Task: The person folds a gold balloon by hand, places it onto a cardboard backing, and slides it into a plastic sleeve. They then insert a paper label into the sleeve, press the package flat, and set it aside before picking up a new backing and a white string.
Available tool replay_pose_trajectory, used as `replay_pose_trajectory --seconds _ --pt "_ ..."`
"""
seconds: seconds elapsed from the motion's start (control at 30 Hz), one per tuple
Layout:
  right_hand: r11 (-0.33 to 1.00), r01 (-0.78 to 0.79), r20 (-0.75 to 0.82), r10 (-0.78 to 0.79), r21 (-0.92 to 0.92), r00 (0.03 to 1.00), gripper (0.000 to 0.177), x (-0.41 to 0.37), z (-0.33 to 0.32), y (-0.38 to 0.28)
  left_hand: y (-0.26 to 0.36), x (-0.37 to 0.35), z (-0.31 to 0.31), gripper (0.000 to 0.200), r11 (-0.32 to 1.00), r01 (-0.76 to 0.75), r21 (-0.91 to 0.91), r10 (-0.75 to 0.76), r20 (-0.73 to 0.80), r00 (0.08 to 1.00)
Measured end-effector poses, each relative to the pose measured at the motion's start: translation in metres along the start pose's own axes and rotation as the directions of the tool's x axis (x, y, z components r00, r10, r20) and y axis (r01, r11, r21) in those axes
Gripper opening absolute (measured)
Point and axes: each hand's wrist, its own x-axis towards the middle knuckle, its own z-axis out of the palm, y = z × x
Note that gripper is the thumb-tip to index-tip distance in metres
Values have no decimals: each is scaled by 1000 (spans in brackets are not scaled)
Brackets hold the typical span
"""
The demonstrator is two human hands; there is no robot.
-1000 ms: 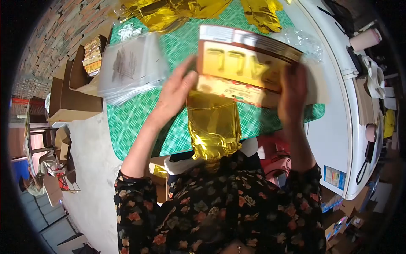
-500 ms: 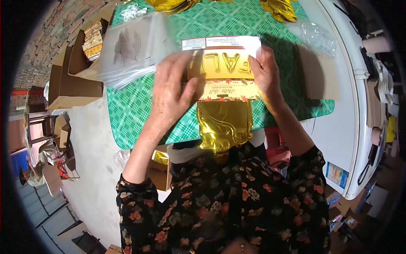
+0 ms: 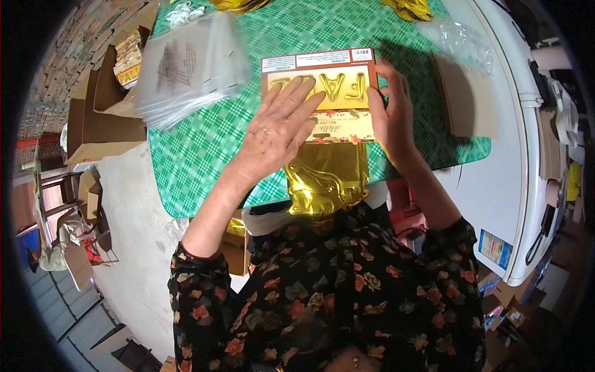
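Note:
A printed card package (image 3: 344, 93) with gold letters, seen upside down, lies on the green checked tablecloth (image 3: 198, 149). My left hand (image 3: 279, 127) rests flat over the package's left part, its fingers spread across the letters. At the right edge of the package, my right hand (image 3: 393, 108) grips the side with thumb and fingers. Gold foil (image 3: 328, 177) stretches from beneath the package's near edge over the table edge toward my body. To the left lies a stack of clear plastic bags (image 3: 186, 68).
Open cardboard boxes (image 3: 108, 130) stand at the left. A cardboard piece (image 3: 462, 99) and crumpled clear plastic (image 3: 462, 49) are at the right. More gold foil (image 3: 409, 7) lies at the far edge, and a white appliance (image 3: 496, 186) borders the table's right side.
My left hand has moved right and now lies flatter over the package. The package looks flatter, and its printed border and warning panels show more clearly.

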Motion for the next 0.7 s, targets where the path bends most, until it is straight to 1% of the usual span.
replay_pose_trajectory --seconds 0.03,0.07,0.13,0.2,0.27,0.33,0.37,0.47,0.57,0.67,0.7 --pt "987 72 30 -69 -145 997 53 -5 -12 -6 -1 0 0 49 1000 3 -14 -3 4 1000" --pt "974 142 112 -124 -177 986 54 -13 -25 -16 -2 1 0 49 1000 10 -27 -9 5 1000" --pt "934 285 280 -220 -217 934 56 -38 -49 -39 -2 0 0 49 998 28 -53 -27 9 1000" --pt "927 351 450 -260 -130 854 59 -67 -69 -50 -4 0 1 49 999 14 -41 -14 4 1000" --pt "914 398 561 -289 -79 775 62 -83 -79 -56 -5 1 1 49 1000 5 -21 -5 -3 1000" --pt "897 436 627 -299 -71 719 65 -93 -80 -56 -2 2 0 50 1000 3 1 -3 -7 1000" --pt "838 521 589 -342 -161 732 58 -98 -72 -51 -2 3 0 50 1000 -5 17 5 -9 1000" --pt "768 572 616 -309 -288 724 43 -84 -59 -56 -2 5 -1 50 998 -20 60 21 -10 1000" --pt "800 579 583 -397 -159 709 33 -73 -48 -54 -4 5 -4 50 996 -19 83 18 5 1000" --pt "814 570 546 -427 -116 721 31 -71 -45 -56 -7 5 -4 49 996 -29 83 28 10 1000" --pt "820 563 539 -428 -106 725 28 -68 -45 -59 -9 5 -4 49 996 -31 79 30 13 999"
